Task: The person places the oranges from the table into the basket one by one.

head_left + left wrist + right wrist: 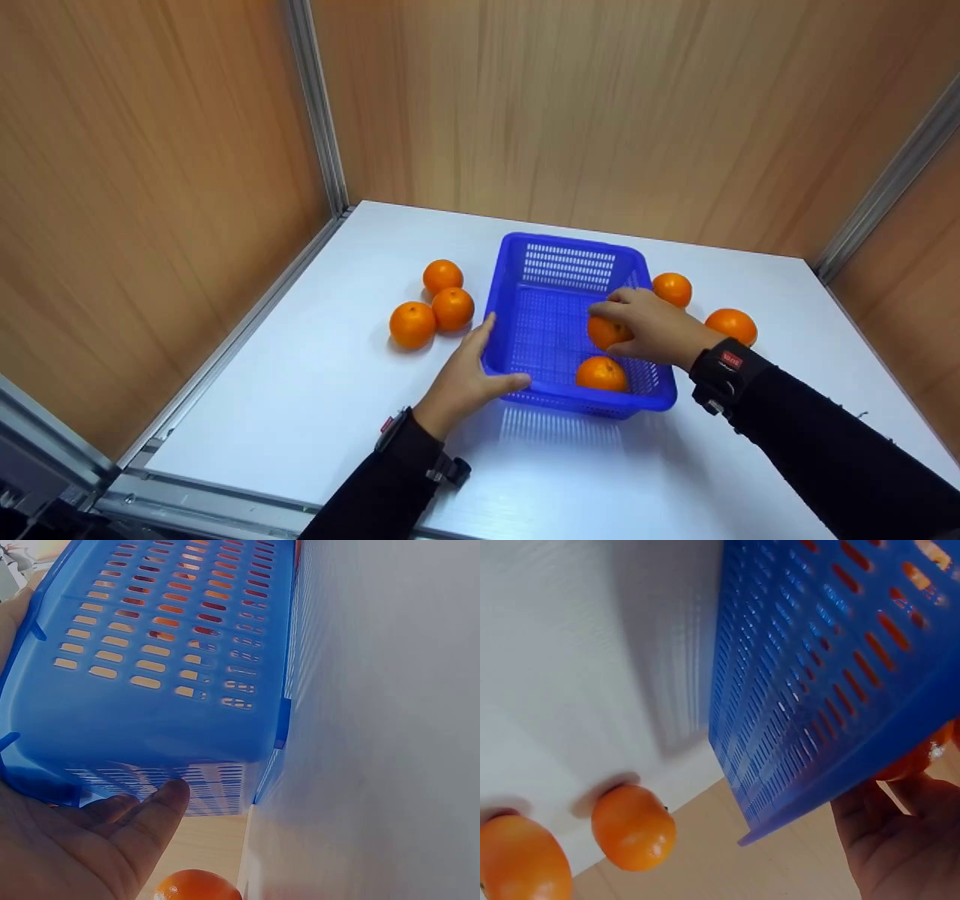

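A blue plastic basket (555, 300) with slotted walls stands on the white table. My left hand (465, 382) spans its near left corner, the straight fingers along the outer left wall and the thumb across the near rim. In the left wrist view, the fingertips (169, 799) touch the slotted side. My right hand (652, 324) reaches over the right rim and grips an orange (606, 332) from above, inside the basket. Below that, a second orange (602, 373) lies in the near right corner, partly hidden by the rim. The right wrist view shows the gripped orange (915, 763) mostly hidden.
Left of the basket, three oranges (412, 325) sit close together on the table. On the right side are two more, one orange (673, 289) near the basket's wall and another orange (731, 326) beside my right wrist. Wooden panels (570, 112) enclose the table (300, 390) behind and at the sides.
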### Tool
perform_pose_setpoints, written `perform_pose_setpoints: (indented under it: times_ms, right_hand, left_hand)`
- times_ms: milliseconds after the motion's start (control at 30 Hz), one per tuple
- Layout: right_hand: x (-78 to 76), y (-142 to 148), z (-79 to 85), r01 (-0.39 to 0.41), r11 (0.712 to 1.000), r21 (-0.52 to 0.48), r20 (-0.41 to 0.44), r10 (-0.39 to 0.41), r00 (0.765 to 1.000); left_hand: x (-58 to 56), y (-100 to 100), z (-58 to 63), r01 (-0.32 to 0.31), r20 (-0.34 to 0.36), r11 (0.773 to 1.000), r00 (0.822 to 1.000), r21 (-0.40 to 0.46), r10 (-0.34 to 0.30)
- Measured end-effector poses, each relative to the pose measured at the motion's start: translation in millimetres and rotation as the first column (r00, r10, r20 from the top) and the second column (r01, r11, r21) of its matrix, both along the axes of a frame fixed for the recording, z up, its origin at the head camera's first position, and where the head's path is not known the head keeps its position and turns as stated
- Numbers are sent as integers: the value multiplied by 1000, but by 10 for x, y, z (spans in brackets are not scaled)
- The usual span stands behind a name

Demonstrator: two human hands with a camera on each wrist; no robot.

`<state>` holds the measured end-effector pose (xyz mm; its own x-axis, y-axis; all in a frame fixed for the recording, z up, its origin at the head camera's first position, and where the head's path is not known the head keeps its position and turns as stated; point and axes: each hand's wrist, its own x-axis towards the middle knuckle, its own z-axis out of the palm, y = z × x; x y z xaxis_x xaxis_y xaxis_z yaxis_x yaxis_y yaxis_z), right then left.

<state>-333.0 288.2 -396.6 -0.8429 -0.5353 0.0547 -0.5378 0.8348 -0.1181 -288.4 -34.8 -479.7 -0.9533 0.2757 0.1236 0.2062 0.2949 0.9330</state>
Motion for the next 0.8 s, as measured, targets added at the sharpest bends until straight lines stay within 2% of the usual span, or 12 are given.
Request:
perform_pose_setpoints:
  times_ms: [467,800]
  right_hand:
    - [-49,32,-77,-19,1000,11,77,18,997]
    - [-51,24,-110,-45,997,68,36,43,998]
  left_hand:
    - [4,-5,-7,2,-6,1000,1000,5,-2]
    - [6,0,2,-6,17,1000,1000,4,6]
